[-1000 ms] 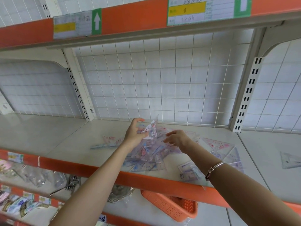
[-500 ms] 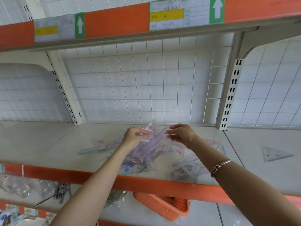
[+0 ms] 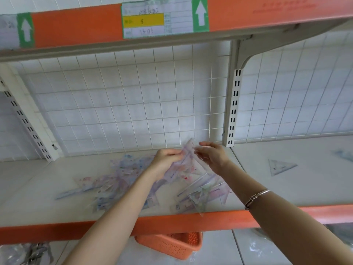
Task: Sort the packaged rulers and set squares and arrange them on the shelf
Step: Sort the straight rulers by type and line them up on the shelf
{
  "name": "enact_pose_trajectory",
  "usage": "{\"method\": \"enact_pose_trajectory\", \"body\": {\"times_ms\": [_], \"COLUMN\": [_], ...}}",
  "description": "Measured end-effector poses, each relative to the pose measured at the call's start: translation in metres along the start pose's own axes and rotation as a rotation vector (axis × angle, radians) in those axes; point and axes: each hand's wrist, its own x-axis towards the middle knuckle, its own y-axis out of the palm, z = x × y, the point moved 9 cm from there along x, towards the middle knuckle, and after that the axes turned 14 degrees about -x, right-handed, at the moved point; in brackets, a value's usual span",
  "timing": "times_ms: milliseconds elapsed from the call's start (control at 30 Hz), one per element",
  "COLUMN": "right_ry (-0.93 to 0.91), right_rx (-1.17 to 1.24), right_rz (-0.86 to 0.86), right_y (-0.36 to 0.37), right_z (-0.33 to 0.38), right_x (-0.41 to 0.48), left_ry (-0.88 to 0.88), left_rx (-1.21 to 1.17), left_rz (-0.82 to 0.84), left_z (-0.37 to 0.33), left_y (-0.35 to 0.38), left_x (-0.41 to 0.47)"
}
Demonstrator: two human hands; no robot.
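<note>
A loose heap of clear-packaged rulers and set squares (image 3: pixel 122 180) lies on the white shelf (image 3: pixel 38 188) with an orange front lip. My left hand (image 3: pixel 165 159) pinches a packaged ruler set (image 3: pixel 188 155) and holds it tilted up above the heap. My right hand (image 3: pixel 212 156) sits just right of it, fingers extended and touching the pack's right edge. A smaller cluster of packs (image 3: pixel 202 196) lies near the front edge under my right forearm. One lone set square (image 3: pixel 280 166) rests on the neighbouring shelf bay to the right.
A white wire grid (image 3: pixel 133 104) backs the shelf, with slotted uprights (image 3: pixel 234 109) on both sides. The shelf above carries a price label (image 3: pixel 156 18). An orange basket (image 3: pixel 172 245) stands on the lower shelf, beside bagged items (image 3: pixel 28 253) at the lower left.
Both hands have lifted the ruler pack slightly and shifted right toward the upright. The view has moved in closer and to the right.
</note>
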Motion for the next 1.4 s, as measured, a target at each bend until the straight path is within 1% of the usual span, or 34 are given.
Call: {"method": "enact_pose_trajectory", "body": {"times_ms": [67,133,267,467,567,700,800,900,1067,1233,1333,1400], "right_ry": [0.007,0.014,0.028,0.023,0.023,0.021,0.046,0.077,0.133,-0.006,-0.075,-0.115], "right_rx": [0.009,0.017,0.029,-0.012,0.003,0.037,-0.02,-0.211,-0.585,-1.031,-1.229,-1.307], "right_rz": [-0.019,-0.036,-0.064,-0.092,-0.12,-0.247,-0.372,-0.411,-0.341,-0.253,-0.211,-0.23], "right_y": [-0.014,-0.029,-0.061,-0.118,-0.15,-0.204,-0.251,-0.286,-0.311,-0.306,-0.306,-0.309], "right_z": [0.001,0.003,0.009,0.018,0.022,0.031,0.033,0.032,0.02,0.028,0.028,0.031], "right_x": [-0.003,-0.006,-0.014,-0.03,-0.036,-0.043,-0.045,-0.04,-0.021,-0.005,0.002,0.003], "left_ry": [0.015,-0.005,-0.02,-0.041,-0.037,-0.001,0.008,-0.006,-0.042,-0.067,-0.072,-0.067], "left_rx": [-0.106,-0.234,-0.355,-0.304,-0.352,-0.349,-0.33,-0.335,-0.32,-0.301,-0.28,-0.272], "left_rz": [-0.039,-0.074,-0.049,-0.043,-0.033,-0.058,-0.074,-0.078,-0.048,-0.039,-0.05,-0.061], "left_z": [0.0,0.004,0.006,0.011,0.011,0.012,0.013,0.018,0.026,0.032,0.033,0.033], "left_y": [0.013,0.026,0.062,0.121,0.155,0.191,0.214,0.238,0.276,0.301,0.308,0.312], "left_x": [0.004,0.008,0.011,0.009,0.004,0.002,0.004,0.007,0.011,0.013,0.016,0.017]}}
